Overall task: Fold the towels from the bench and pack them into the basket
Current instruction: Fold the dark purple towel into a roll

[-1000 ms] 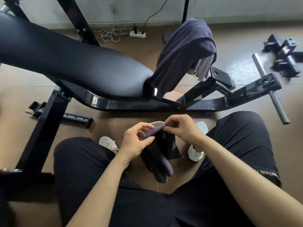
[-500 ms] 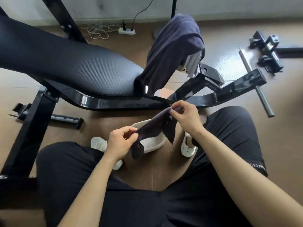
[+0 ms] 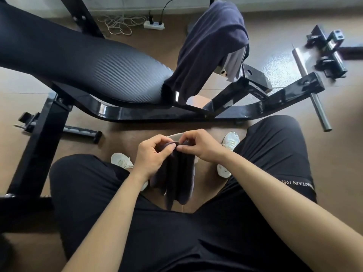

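Observation:
A small dark purple towel (image 3: 177, 181) hangs folded between my knees. My left hand (image 3: 152, 157) and my right hand (image 3: 198, 147) pinch its top edge, fingertips almost touching. Behind the hands, a sliver of the white basket (image 3: 176, 136) shows on the floor; the rest of it is hidden. More dark purple towels (image 3: 210, 42) and a pale grey one (image 3: 234, 64) are draped over the end of the black bench (image 3: 88, 63).
The bench's black frame (image 3: 157, 113) curves just beyond the basket. My white shoes (image 3: 228, 142) flank it on the brown floor. A steel bar (image 3: 310, 89) and black brackets (image 3: 328, 50) lie at right; a power strip (image 3: 154, 25) with cords sits by the wall.
My hands, apart with the towel stretched between them half a second ago, have come together. The towel now hangs doubled below them, covering most of the basket.

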Available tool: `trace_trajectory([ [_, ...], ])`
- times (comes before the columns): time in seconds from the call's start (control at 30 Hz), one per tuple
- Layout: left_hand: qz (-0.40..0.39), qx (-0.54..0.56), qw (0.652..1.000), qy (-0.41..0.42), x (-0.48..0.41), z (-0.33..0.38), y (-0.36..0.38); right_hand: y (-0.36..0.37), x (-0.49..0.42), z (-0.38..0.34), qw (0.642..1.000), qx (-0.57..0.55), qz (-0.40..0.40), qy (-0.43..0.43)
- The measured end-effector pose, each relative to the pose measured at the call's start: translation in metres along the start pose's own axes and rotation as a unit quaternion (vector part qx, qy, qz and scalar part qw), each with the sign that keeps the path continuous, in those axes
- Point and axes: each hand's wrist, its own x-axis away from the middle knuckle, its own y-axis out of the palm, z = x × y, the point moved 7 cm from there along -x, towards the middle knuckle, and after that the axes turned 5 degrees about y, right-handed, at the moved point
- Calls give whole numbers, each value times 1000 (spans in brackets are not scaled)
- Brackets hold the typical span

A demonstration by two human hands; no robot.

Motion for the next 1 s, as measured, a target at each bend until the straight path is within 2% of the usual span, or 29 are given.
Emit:
trace_trajectory([
  [0.2, -22, -144, 989, -22, 10, -10, -14, -28, 7, -2, 997, -49, 63, -9],
  [0.4, -13, -204, 979, 0, 13, -10, -22, -50, 10, 1, 989, -72, 132, -8],
  [0.5, 16, -205, 979, -10, 12, -12, -21, -67, 14, 7, 975, -107, 193, 3],
  [0.63, 13, -156, 987, -42, 11, -17, -18, -92, 18, 20, 949, -147, 277, 18],
  [0.83, 46, -72, 995, -60, 7, -26, -25, -108, 20, 34, 932, -151, 325, 51],
  [1.0, 122, 136, 979, -92, 5, -30, -31, -110, 22, 46, 922, -145, 345, 95],
])
